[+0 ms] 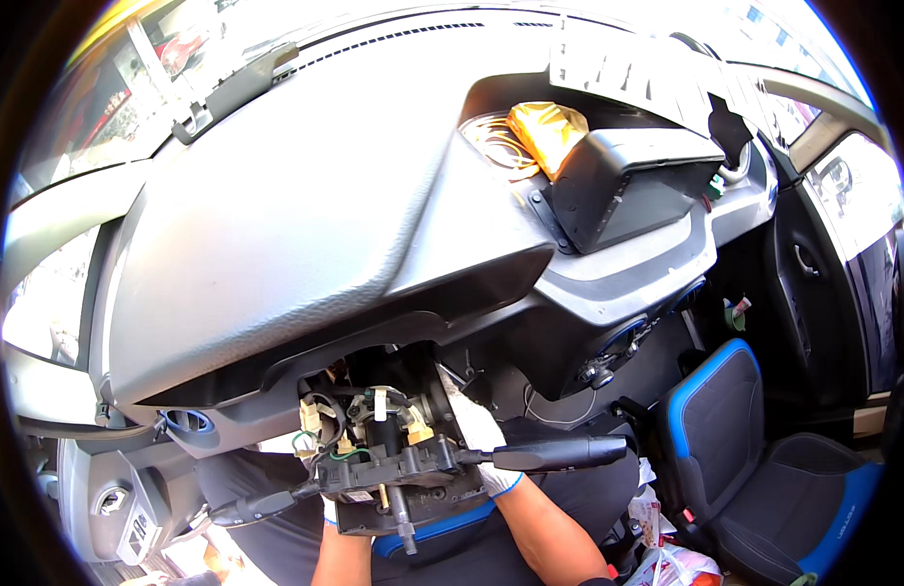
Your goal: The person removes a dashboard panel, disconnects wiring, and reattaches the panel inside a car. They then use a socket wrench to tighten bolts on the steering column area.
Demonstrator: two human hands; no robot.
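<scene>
A bare steering column assembly (393,459) with pale connectors (418,425), wires and two black stalks (559,452) sits low in the middle of the head view, below the dashboard, its steering shaft (403,518) pointing toward me. My right hand (476,425), in a white glove with blue cuff, reaches up along the assembly's right side and behind it; its fingertips are hidden or too small to make out. My left hand (330,510), also gloved, is at the assembly's lower left, almost wholly hidden behind it. I cannot tell what either hand grips.
The grey dashboard (256,234) spans above, holding a black screen housing (632,190), an orange bag (540,137) and coiled cable (496,142). A black-and-blue seat (715,439) and open door (813,283) are on the right. Plastic bags (667,566) lie beside the seat.
</scene>
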